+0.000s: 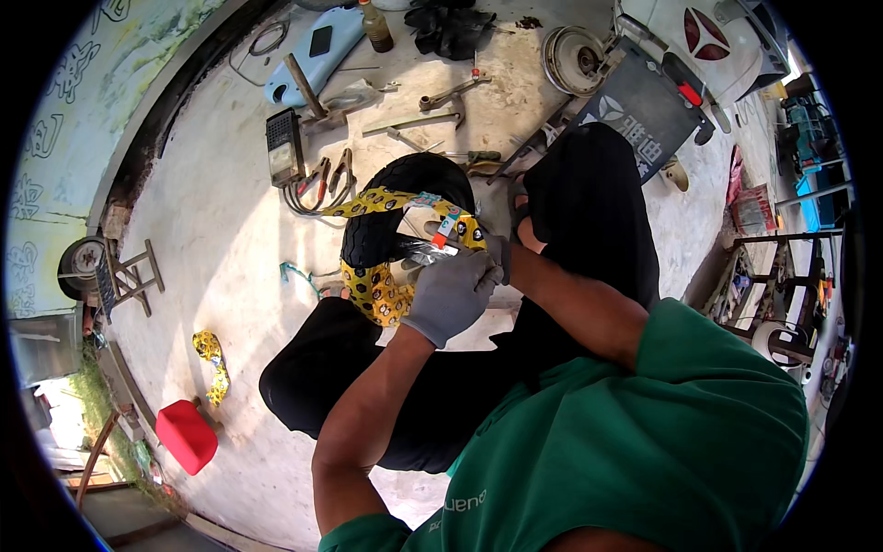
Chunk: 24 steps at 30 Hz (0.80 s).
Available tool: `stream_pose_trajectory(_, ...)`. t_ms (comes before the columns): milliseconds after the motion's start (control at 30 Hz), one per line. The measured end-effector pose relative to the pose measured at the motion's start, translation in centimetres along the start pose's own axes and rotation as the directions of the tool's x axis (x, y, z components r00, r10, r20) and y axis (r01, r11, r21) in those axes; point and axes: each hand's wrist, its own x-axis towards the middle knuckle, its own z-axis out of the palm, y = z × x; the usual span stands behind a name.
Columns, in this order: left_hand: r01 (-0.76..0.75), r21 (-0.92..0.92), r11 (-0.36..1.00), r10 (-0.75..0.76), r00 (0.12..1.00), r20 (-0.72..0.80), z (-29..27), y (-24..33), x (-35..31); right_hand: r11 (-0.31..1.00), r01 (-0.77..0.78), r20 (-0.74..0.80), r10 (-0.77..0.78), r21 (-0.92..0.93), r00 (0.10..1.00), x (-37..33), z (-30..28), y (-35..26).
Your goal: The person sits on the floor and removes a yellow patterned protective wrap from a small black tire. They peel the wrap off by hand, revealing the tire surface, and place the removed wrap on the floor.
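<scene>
Left hand [452,293], gloved grey, closes on the yellow spotted wrapping [382,293] around a black tyre [405,184]; right hand [498,255] mostly hidden behind it, grip unclear

The floor is pale grey concrete [212,239], dusty and bright with sunlight. Along the left side runs a curved light-blue painted wall [55,138] with dark writing on it. A small wooden stool [129,276] stands near that wall, beside a little wheel [81,262]. A red plastic can [187,436] sits lower down on the floor. A long light-blue plastic panel [317,51] lies at the top, near a brown bottle [376,26]. Metal tools [432,109] lie scattered about. A white scooter [708,41] stands at the top right.
</scene>
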Motion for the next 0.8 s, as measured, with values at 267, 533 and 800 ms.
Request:
stream_pose_trajectory(267,0.06,0.059,0.996,-0.071,0.98,0.185,-3.5,-2.0,-0.6,1.0,0.006,-0.192,-0.011,-0.028,0.981,0.0,1.2,-0.8)
stream_pose_trajectory(533,0.654,-0.012,0.757,-0.598,0.684,-0.418,-7.6,-11.6,-1.9,0.942,0.283,-0.178,-0.315,-0.182,0.932,4.5,-5.1,0.8)
stream_pose_trajectory(800,0.687,-0.212,0.695,-0.718,0.651,-0.247,-4.1,-12.4,-1.6,0.901,0.402,-0.186,-0.428,-0.165,0.884,2.4,-0.3,-1.5)
